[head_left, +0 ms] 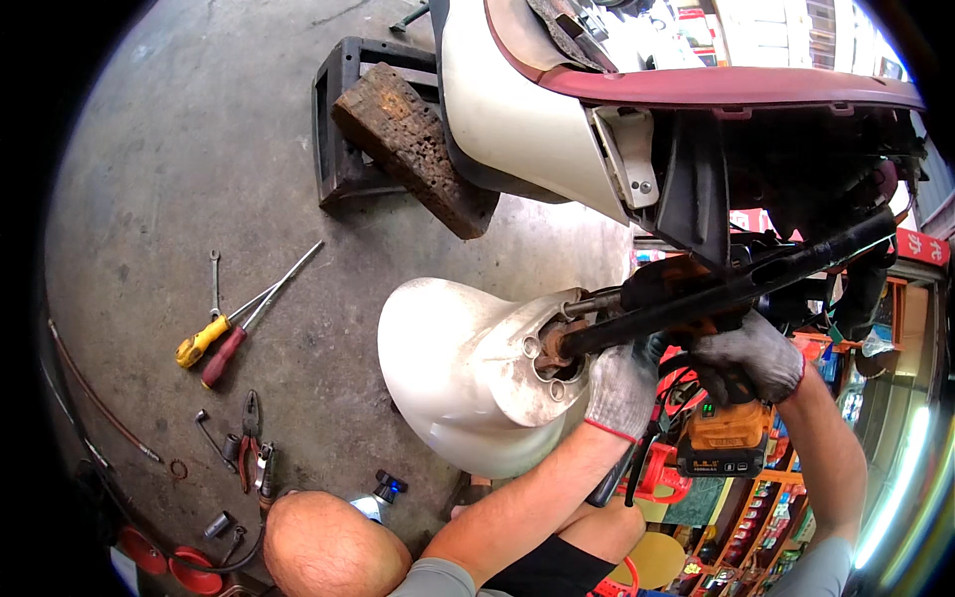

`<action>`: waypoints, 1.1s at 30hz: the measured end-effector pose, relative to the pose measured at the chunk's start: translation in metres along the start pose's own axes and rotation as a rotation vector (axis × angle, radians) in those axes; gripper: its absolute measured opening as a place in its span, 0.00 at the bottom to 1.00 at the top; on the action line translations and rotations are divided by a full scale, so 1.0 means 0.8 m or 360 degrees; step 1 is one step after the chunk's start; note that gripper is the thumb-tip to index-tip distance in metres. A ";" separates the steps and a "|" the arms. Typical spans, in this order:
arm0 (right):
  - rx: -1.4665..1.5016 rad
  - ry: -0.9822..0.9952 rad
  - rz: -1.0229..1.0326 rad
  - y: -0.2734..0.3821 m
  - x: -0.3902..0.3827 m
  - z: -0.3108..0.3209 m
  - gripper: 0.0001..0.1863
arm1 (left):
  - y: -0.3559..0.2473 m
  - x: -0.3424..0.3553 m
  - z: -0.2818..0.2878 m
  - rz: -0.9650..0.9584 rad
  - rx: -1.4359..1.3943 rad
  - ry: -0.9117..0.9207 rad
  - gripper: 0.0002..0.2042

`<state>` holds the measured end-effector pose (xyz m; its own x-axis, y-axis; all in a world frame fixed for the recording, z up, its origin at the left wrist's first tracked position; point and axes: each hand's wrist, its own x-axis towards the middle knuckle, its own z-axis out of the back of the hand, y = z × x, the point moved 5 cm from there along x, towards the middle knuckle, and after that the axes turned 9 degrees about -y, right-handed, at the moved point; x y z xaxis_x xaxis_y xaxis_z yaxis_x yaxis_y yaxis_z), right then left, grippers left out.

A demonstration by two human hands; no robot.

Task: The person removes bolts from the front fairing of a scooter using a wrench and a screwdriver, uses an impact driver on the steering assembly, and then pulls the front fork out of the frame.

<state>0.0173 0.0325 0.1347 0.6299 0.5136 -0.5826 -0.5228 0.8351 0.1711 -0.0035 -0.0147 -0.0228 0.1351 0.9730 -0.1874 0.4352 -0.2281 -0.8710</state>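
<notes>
My right hand (pixel 761 356), in a grey work glove, wraps around the handle of a cordless power tool with a yellow-black battery (pixel 723 441). The tool's front end is hidden behind the scooter parts. My left hand (pixel 622 386), gloved too, reaches in beside a white front fender (pixel 448 373), under a black metal tube (pixel 716 303). Its fingers are hidden behind the tube and the dark parts there. Rusty metal and bolt holes show where the tube meets the fender. Above is the scooter's white and maroon body (pixel 557 139).
A wooden block (pixel 408 144) leans on a black stand (pixel 343 119) by the scooter. On the concrete floor at left lie a yellow screwdriver (pixel 202 340), a red screwdriver (pixel 225 356), a wrench (pixel 215 284), pliers (pixel 249 438) and red dishes (pixel 194 570). Stocked shelves (pixel 756 527) stand at right.
</notes>
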 end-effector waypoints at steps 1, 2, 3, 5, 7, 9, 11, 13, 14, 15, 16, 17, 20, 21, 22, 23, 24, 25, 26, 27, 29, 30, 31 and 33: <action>-0.0080 0.0024 -0.0029 0.005 0.000 -0.002 0.21 | 0.007 0.000 -0.003 0.0116 -0.0307 -0.0051 0.09; -0.0060 -0.0018 0.0011 0.009 -0.001 -0.005 0.21 | 0.017 -0.002 -0.012 0.0230 -0.0614 -0.0101 0.08; -0.0039 -0.0059 0.0052 0.013 -0.002 -0.009 0.21 | 0.025 -0.003 -0.019 0.0273 -0.0739 -0.0128 0.07; -0.0097 -0.0072 0.0053 0.019 -0.001 -0.010 0.20 | 0.037 -0.001 -0.028 0.0285 -0.0806 -0.0169 0.07; -0.0244 -0.0028 -0.0035 0.022 0.002 -0.005 0.19 | 0.036 -0.001 -0.028 0.0179 -0.0618 -0.0150 0.07; -0.0351 -0.0045 -0.0048 0.019 0.007 0.004 0.17 | 0.025 -0.001 -0.019 0.0027 -0.0361 -0.0092 0.07; -0.0446 -0.0037 -0.0075 0.021 0.011 0.007 0.16 | 0.034 -0.004 -0.024 0.0042 -0.0353 -0.0129 0.07; -0.0517 -0.0005 -0.0116 0.025 0.015 0.008 0.15 | 0.039 -0.005 -0.029 0.0155 -0.0629 -0.0188 0.07; -0.0512 0.0009 -0.0095 0.027 0.016 0.007 0.15 | 0.041 -0.005 -0.032 0.0261 -0.0909 -0.0230 0.07; -0.0507 0.0023 -0.0074 0.027 0.016 0.005 0.15 | 0.046 -0.006 -0.037 0.0411 -0.1220 -0.0232 0.07; -0.0501 0.0035 -0.0059 0.026 0.016 0.004 0.15 | 0.048 -0.007 -0.041 0.0570 -0.1532 -0.0253 0.08; -0.0493 0.0002 -0.0066 0.024 0.017 0.006 0.14 | 0.047 -0.009 -0.046 0.0774 -0.1872 -0.0232 0.09; -0.0514 -0.0029 -0.0098 0.025 0.018 0.009 0.11 | 0.053 -0.006 -0.046 0.0405 -0.1624 -0.0234 0.12; -0.0549 0.0003 -0.0121 0.028 0.015 0.008 0.11 | 0.055 -0.008 -0.047 0.0281 -0.1426 -0.0223 0.12; -0.0582 0.0039 -0.0148 0.028 0.016 0.007 0.11 | 0.052 -0.007 -0.043 0.0165 -0.1225 -0.0220 0.13; -0.0562 0.0033 -0.0158 0.028 0.016 0.006 0.11 | 0.051 -0.009 -0.042 0.0202 -0.1130 -0.0197 0.13; -0.0542 0.0028 -0.0167 0.027 0.016 0.005 0.10 | 0.052 -0.009 -0.043 0.0306 -0.1246 -0.0197 0.13; -0.0521 0.0023 -0.0173 0.026 0.015 0.004 0.10 | 0.053 -0.010 -0.043 0.0409 -0.1362 -0.0208 0.13; -0.0547 0.0018 -0.0163 0.027 0.016 0.004 0.10 | 0.053 -0.009 -0.047 0.0580 -0.1688 -0.0242 0.14; -0.0574 0.0013 -0.0152 0.026 0.017 0.005 0.10 | 0.053 -0.008 -0.047 0.0645 -0.1829 -0.0250 0.14; -0.0562 -0.0012 -0.0139 0.026 0.017 0.006 0.11 | 0.055 -0.008 -0.048 0.0674 -0.1932 -0.0241 0.16; -0.0524 -0.0027 -0.0136 0.025 0.017 0.005 0.11 | 0.054 -0.008 -0.047 0.0625 -0.1887 -0.0215 0.16; -0.0483 -0.0040 -0.0133 0.023 0.017 0.005 0.11 | 0.049 -0.007 -0.043 0.0578 -0.1840 -0.0190 0.17; -0.0514 -0.0013 -0.0144 0.024 0.018 0.005 0.12 | 0.039 -0.006 -0.035 0.0465 -0.1737 -0.0122 0.17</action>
<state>0.0184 0.0566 0.1329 0.6861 0.4428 -0.5772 -0.6185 0.7728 -0.1423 0.0345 -0.0275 -0.0362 0.3206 0.8682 -0.3787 0.9450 -0.3204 0.0655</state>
